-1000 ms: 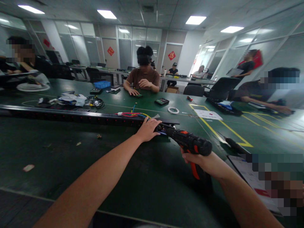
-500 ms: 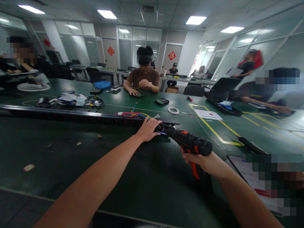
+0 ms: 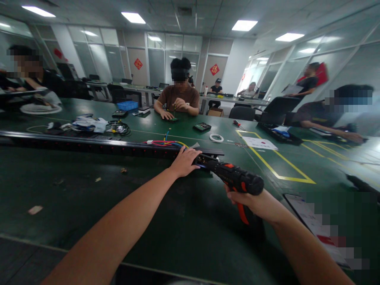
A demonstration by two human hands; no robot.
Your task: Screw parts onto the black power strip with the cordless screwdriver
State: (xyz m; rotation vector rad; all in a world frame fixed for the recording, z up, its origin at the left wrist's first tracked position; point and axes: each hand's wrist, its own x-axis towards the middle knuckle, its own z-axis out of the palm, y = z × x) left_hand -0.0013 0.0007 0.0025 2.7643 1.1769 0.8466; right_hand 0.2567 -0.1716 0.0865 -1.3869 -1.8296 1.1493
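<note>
"Where's the work?"

"At the right end of the long black housing (image 3: 89, 145). The left hand (image 3: 185, 161) clasps that end; the right hand (image 3: 254, 202) is wrapped around a cordless drill driver (image 3: 239, 177), its nose at the same end (whether the bit sits in a screw, I can't tell)."

"Which step?"

"Driving a screw, I'd judge. Next calls for straight pressure, the housing braced, and the coloured wires (image 3: 166, 142) atop it kept clear."

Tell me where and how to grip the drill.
Probably best to take the drill by its handle, from the near right, as the right hand does: the handle angles downward there, while the nose points away toward the black bar under the left hand.
</note>
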